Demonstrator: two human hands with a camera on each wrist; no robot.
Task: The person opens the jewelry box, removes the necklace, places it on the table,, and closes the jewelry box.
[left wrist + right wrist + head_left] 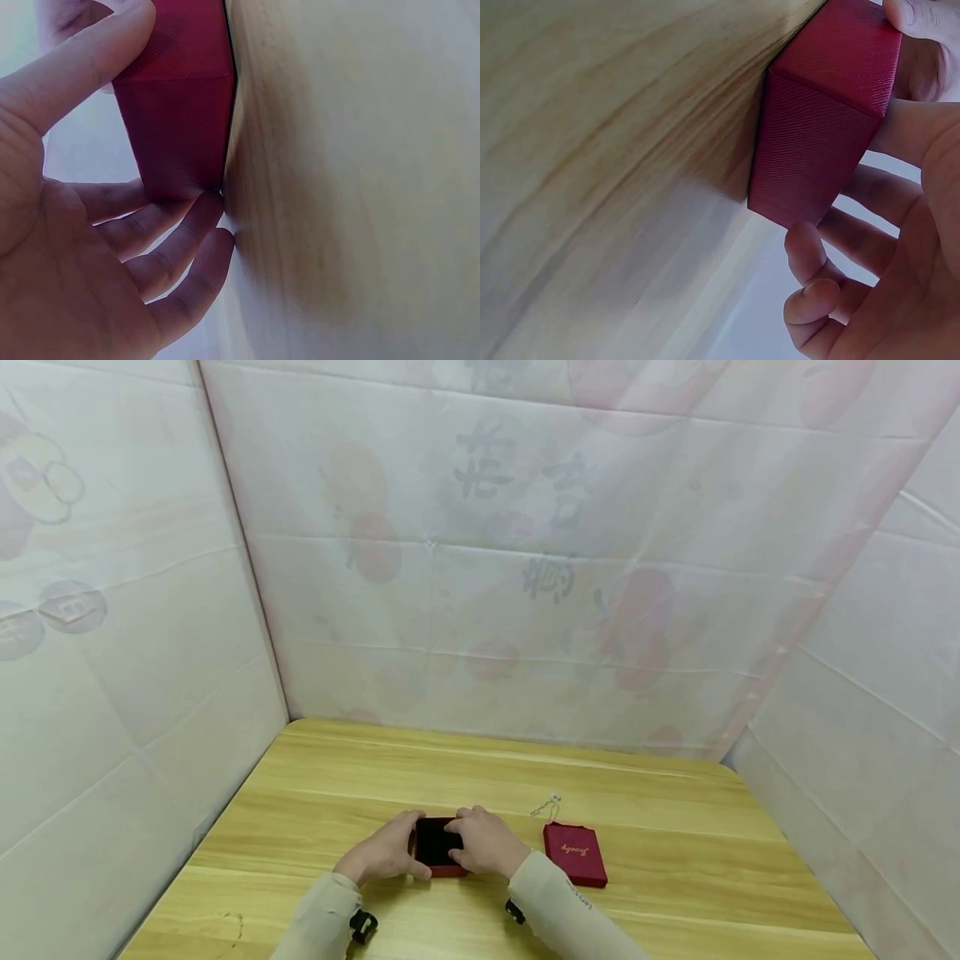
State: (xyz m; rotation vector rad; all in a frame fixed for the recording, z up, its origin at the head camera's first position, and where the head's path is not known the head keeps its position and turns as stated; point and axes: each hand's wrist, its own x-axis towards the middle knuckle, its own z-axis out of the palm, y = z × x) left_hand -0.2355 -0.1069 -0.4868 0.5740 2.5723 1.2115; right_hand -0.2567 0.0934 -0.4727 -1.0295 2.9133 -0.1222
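Observation:
A small red jewelry box base (447, 871) with a black pad (433, 841) inside stands on the table. My left hand (388, 847) grips its left side, thumb (124, 34) against the near wall and fingers round the far end. From the right, my right hand (486, 843) reaches over the rim, its thumb and forefinger over the pad; I cannot tell whether they pinch it. In the right wrist view, the outer fingers (810, 251) bend beside the box's red wall (810, 142). The matching red lid (576, 853), with gold lettering, lies to the right.
A thin silver chain with a small pendant (555, 797) lies just beyond the lid. Wood-grain table (675, 827) surrounds the box, with printed cloth walls (480, 693) at the back and both sides.

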